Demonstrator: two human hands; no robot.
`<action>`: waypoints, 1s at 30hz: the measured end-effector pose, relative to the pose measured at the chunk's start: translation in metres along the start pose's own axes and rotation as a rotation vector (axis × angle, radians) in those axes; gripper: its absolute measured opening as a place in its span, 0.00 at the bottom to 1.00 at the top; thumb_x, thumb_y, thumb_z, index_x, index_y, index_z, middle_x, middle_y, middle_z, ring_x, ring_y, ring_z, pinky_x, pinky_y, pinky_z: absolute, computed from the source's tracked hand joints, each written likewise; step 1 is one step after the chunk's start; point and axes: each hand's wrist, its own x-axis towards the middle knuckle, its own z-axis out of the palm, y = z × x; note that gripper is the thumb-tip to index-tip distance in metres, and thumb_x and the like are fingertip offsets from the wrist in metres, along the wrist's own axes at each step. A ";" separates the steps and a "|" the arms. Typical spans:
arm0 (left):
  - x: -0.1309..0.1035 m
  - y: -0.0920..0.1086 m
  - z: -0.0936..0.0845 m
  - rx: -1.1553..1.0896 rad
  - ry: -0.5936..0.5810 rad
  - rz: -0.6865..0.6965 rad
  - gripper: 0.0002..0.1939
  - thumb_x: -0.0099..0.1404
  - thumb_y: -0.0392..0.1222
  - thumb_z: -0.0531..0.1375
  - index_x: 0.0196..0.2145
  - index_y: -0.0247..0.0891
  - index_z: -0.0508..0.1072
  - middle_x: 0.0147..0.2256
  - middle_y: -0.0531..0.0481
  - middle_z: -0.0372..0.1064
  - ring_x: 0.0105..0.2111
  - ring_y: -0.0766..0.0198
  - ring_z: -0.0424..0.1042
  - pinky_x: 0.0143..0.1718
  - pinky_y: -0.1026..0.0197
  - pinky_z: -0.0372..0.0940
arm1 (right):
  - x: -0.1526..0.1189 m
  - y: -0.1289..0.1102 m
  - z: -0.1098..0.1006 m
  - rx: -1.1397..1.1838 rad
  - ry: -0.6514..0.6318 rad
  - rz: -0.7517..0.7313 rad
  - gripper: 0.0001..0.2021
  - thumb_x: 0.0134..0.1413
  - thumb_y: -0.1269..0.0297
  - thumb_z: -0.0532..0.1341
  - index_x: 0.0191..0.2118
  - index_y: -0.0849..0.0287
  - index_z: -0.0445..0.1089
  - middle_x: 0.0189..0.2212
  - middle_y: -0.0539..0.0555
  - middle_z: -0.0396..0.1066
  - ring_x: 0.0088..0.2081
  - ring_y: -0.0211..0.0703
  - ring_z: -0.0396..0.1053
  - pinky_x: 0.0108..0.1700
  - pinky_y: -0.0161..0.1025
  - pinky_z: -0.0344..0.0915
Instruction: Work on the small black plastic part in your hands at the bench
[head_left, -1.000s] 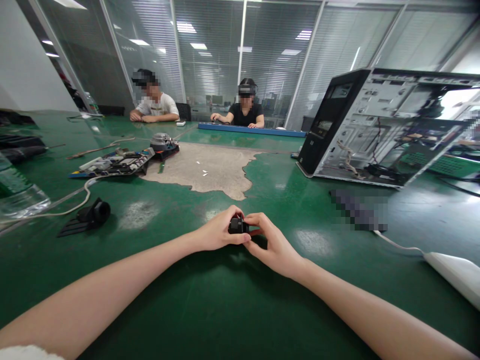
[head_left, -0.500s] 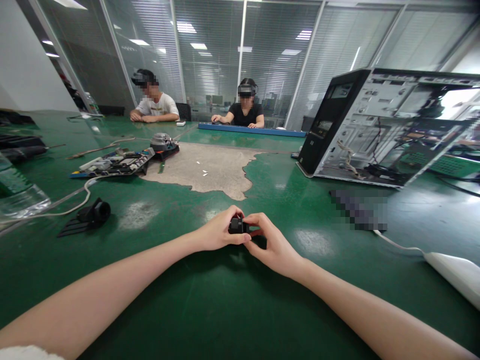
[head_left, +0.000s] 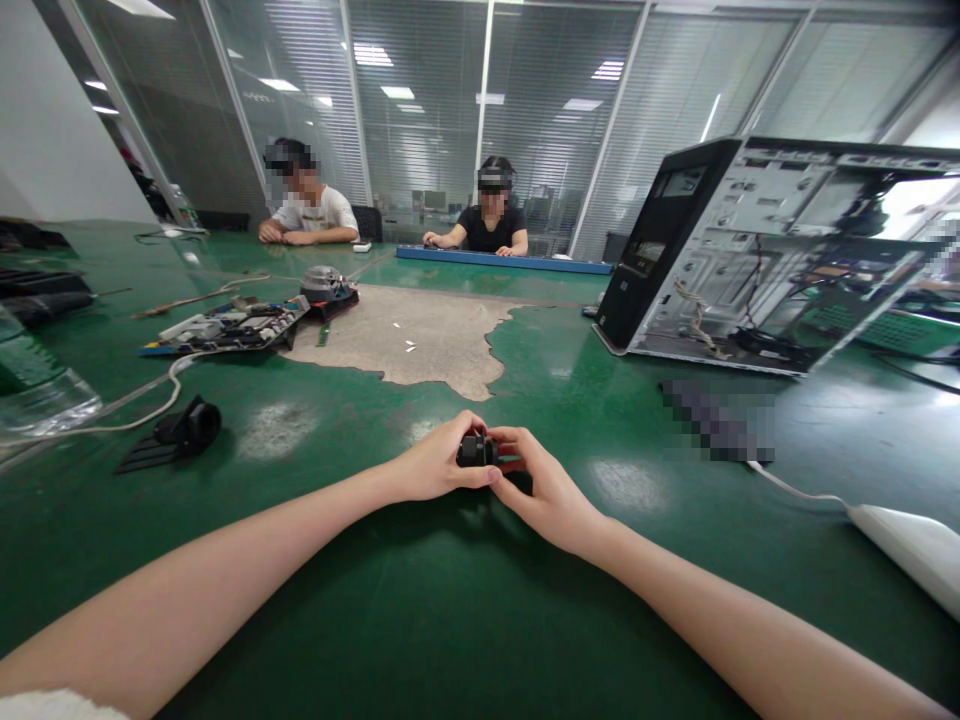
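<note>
A small black part (head_left: pixel 474 452), blocky at its left and round at its right end, is between my two hands just above the green table (head_left: pixel 420 620). My left hand (head_left: pixel 439 462) is closed around the blocky end, thumb along the near side. From the right, the fingers and thumb of my right hand (head_left: pixel 544 490) pinch its round end. The thumbs nearly meet in front. My fingers cover much of the part, so its exact kind does not show.
At the left lie a black bracket-like piece (head_left: pixel 180 432), a circuit board (head_left: pixel 232 325) with a fan (head_left: pixel 324 285), and a clear bottle (head_left: pixel 45 385). An opened computer case (head_left: pixel 697 260) stands at the right, near a white device (head_left: pixel 907 545) with a cable. Two people sit across the table.
The fingers of my right hand have shifted slightly around the round end of the black part. My left hand keeps its place.
</note>
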 end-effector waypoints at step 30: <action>0.000 0.003 -0.001 0.027 0.006 0.004 0.23 0.54 0.55 0.57 0.41 0.36 0.58 0.35 0.49 0.61 0.33 0.62 0.62 0.34 0.60 0.59 | -0.001 -0.004 -0.001 -0.026 0.042 -0.085 0.14 0.50 0.72 0.56 0.44 0.54 0.58 0.44 0.55 0.58 0.45 0.44 0.63 0.43 0.45 0.69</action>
